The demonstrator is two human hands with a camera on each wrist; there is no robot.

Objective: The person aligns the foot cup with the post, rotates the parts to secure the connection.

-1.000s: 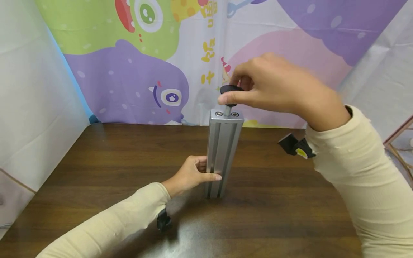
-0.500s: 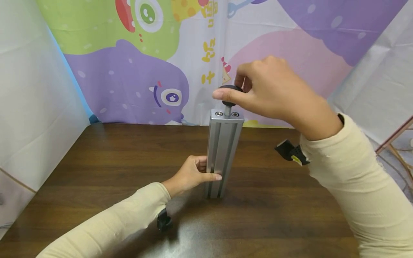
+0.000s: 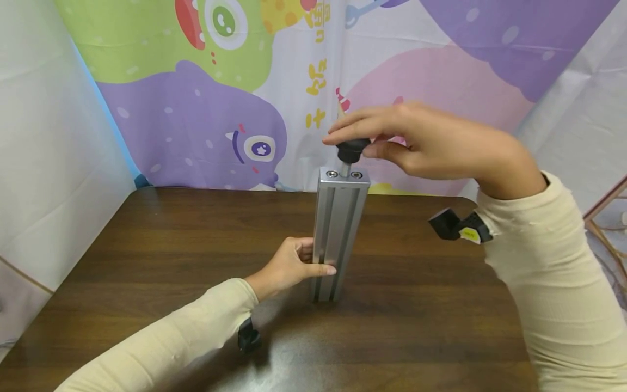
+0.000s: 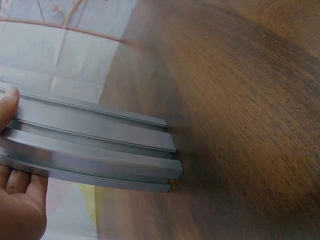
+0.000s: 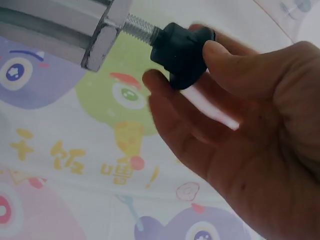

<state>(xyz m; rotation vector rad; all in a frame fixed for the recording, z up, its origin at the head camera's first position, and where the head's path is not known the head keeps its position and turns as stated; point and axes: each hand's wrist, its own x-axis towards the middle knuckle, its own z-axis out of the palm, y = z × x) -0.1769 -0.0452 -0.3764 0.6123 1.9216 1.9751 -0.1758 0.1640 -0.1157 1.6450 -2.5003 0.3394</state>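
An upright aluminium profile (image 3: 338, 234) with long slots stands on the table. My left hand (image 3: 289, 269) grips it low down, thumb across the near face and fingers behind. In the left wrist view, the lower end of the profile meets the wood. A black screw knob (image 3: 351, 151) sits above the top end cap, its threaded stud (image 5: 140, 29) running into the middle of the cap. My right hand (image 3: 431, 141) holds the knob between thumb and fingers. Bare thread shows between knob and cap. On either side of the stud is a bolt head (image 3: 332, 174).
The dark wooden table (image 3: 186, 245) spreads around the profile. A printed cartoon cloth (image 3: 196, 125) hangs behind it, with white cloth (image 3: 39, 136) at the left side. Each sleeve carries a black wrist mount (image 3: 249, 335).
My right hand has rotated around the knob: the thumb went from in front to its right side, and the fingers now reach over to the left. The left hand and profile stay put.
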